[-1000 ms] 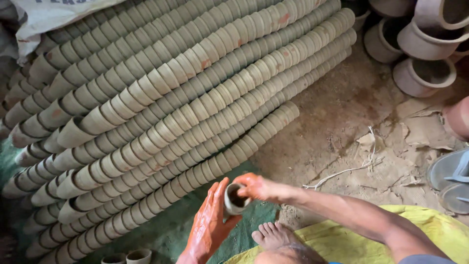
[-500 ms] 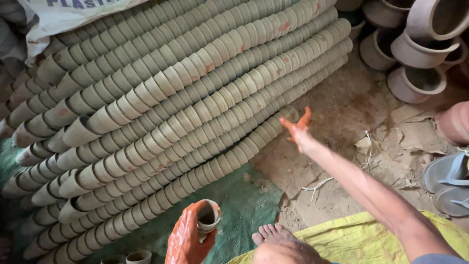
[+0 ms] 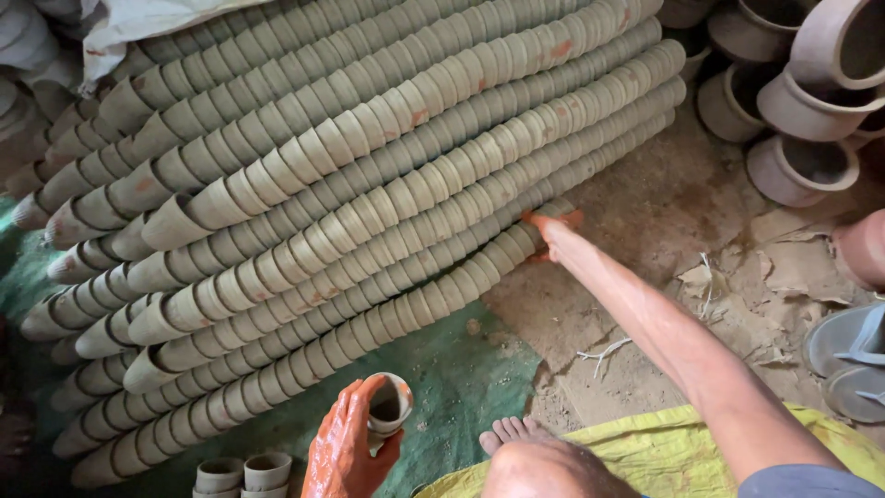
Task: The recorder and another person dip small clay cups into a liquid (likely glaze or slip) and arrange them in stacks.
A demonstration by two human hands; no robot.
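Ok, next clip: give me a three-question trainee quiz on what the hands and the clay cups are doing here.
1. True or false: the left hand holds a small clay cup.
2. What does the right hand touch? A) a sandal B) the end of a row of nested cups C) a large pot
3. What colour is the sheet under the cup rows?

Key: 1 true; 2 B; 3 green.

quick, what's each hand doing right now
Left hand: closed around a small clay cup.
Right hand: open, reaching the end of a cup row, holding nothing.
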